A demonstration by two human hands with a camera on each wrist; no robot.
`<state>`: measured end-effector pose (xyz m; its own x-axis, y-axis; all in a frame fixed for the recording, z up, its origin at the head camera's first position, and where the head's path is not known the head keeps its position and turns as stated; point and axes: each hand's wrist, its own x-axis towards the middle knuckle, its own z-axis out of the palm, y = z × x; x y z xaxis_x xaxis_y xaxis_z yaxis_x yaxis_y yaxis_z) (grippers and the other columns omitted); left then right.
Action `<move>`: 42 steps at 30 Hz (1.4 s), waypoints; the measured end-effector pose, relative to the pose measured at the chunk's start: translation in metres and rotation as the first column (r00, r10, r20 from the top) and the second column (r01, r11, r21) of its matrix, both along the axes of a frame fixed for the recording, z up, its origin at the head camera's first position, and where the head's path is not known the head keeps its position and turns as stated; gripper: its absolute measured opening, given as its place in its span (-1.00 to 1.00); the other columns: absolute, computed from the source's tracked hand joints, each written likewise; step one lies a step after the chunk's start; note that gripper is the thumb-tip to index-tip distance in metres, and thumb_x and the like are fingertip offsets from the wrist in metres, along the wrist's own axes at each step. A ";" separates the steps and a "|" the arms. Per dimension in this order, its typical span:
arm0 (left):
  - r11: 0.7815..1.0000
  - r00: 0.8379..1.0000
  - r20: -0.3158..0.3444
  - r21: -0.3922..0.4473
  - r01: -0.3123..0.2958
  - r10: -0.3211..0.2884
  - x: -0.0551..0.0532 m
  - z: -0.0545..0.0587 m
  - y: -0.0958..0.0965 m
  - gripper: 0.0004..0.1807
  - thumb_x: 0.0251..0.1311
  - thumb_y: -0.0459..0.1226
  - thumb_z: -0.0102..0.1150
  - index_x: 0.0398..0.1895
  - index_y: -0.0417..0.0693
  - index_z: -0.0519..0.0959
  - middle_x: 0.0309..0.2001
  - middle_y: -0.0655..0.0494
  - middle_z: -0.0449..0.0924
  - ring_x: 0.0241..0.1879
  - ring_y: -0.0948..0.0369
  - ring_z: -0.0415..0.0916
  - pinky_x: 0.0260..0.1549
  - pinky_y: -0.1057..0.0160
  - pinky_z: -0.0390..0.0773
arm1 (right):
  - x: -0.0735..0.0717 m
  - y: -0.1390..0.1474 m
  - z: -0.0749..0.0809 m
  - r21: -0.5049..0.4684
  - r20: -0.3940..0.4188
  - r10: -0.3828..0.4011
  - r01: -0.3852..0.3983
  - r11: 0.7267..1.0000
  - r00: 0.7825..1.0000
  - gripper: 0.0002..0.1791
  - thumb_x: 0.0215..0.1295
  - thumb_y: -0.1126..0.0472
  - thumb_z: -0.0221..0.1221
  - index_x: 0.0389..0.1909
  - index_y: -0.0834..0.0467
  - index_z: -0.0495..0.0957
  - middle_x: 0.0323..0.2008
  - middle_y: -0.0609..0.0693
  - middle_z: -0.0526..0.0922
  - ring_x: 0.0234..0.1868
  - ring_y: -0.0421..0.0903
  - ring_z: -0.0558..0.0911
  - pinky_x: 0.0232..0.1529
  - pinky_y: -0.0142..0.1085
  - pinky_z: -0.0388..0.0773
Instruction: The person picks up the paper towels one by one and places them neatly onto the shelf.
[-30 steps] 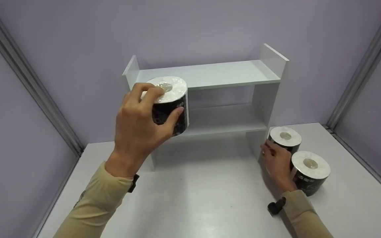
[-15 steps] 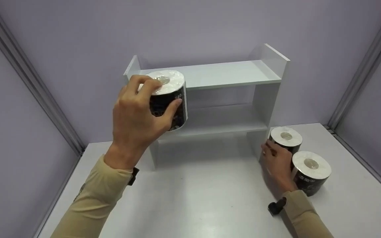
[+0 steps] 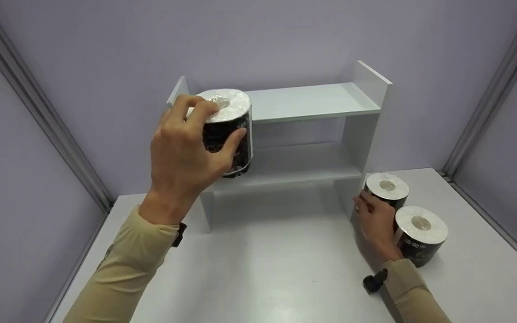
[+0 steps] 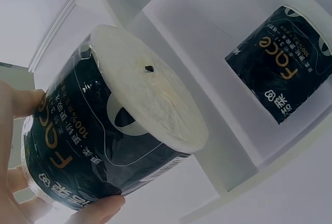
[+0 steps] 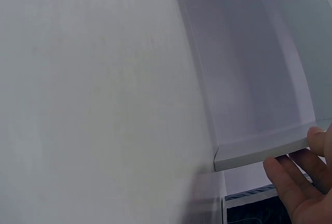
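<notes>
My left hand (image 3: 184, 154) grips a toilet paper roll (image 3: 228, 107) in black printed wrapping, held up in front of the left end of a white shelf unit (image 3: 303, 101). Its thumb lies along the wrapper and fingertips rest on the white top. The left wrist view shows the held roll (image 4: 122, 125) tilted, and another black-wrapped roll (image 4: 288, 60) inside a shelf compartment, which the head view does not show. Low on the unit's right side, my right hand (image 3: 376, 222) pinches the front edge of the side panel (image 5: 262, 154) between thumb and fingers.
Two more wrapped rolls stand upright on the white table (image 3: 276, 269) right of the unit: a rear roll (image 3: 387, 186) beside the right hand and a front roll (image 3: 421, 235) near its wrist. A lilac wall (image 3: 267, 40) rises behind the unit.
My left hand has lifted the roll higher, toward the top shelf, and shifted slightly left. The right hand keeps its hold on the side panel, and the rolls on the table have not moved.
</notes>
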<state>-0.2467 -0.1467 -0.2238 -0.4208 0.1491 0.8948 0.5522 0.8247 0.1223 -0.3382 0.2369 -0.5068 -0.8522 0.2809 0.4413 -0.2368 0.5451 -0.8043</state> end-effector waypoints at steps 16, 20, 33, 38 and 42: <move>1.000 1.000 -0.017 0.022 -0.003 0.004 0.001 0.012 -0.003 -0.52 0.22 0.03 0.53 -0.02 -0.13 0.68 0.01 -0.15 0.64 -0.01 -0.21 0.68 -0.08 -0.18 0.72 | -0.001 -0.004 0.001 -0.015 -0.051 0.028 -0.028 0.999 0.998 -0.64 0.53 0.30 0.28 0.26 0.31 0.66 -0.02 0.29 0.81 -0.15 -0.03 0.81 -0.25 -0.68 0.60; 1.000 0.999 -0.034 0.015 -0.014 0.015 0.001 0.014 -0.003 -0.51 0.23 0.06 0.50 -0.01 -0.12 0.69 0.00 -0.14 0.65 0.09 -0.25 0.68 -0.03 -0.20 0.73 | -0.002 -0.003 0.000 -0.030 -0.049 0.044 -0.046 0.998 0.998 -0.64 0.53 0.31 0.27 0.26 0.34 0.65 -0.01 0.33 0.80 -0.09 0.20 0.83 -0.26 -0.69 0.60; 0.999 0.999 -0.028 0.022 -0.027 0.028 0.000 0.024 -0.003 -0.49 0.21 0.10 0.51 -0.01 -0.09 0.70 -0.02 -0.13 0.65 -0.13 -0.17 0.65 -0.14 -0.17 0.71 | -0.001 -0.002 0.001 -0.033 0.010 0.046 -0.045 0.998 0.999 -0.60 0.57 0.28 0.23 0.32 0.34 0.59 0.09 0.33 0.76 0.04 0.24 0.80 -0.17 -0.69 0.60; 0.999 1.000 -0.012 0.041 -0.022 0.023 -0.002 0.028 -0.003 -0.48 0.18 0.09 0.54 -0.03 -0.12 0.70 0.00 -0.15 0.65 -0.09 -0.13 0.66 -0.11 -0.16 0.71 | 0.000 -0.003 0.002 -0.043 0.002 0.043 -0.043 0.998 0.999 -0.62 0.56 0.30 0.24 0.30 0.34 0.60 0.08 0.33 0.76 0.03 0.25 0.80 -0.16 -0.67 0.62; 0.998 1.000 -0.009 0.049 -0.026 0.026 -0.003 0.030 -0.003 -0.48 0.17 0.08 0.55 -0.04 -0.13 0.70 -0.01 -0.15 0.65 -0.11 -0.12 0.66 -0.13 -0.16 0.71 | 0.001 -0.003 0.003 -0.049 0.015 0.053 -0.052 0.997 0.998 -0.61 0.57 0.28 0.23 0.32 0.31 0.60 0.10 0.34 0.75 0.05 0.25 0.79 -0.14 -0.66 0.63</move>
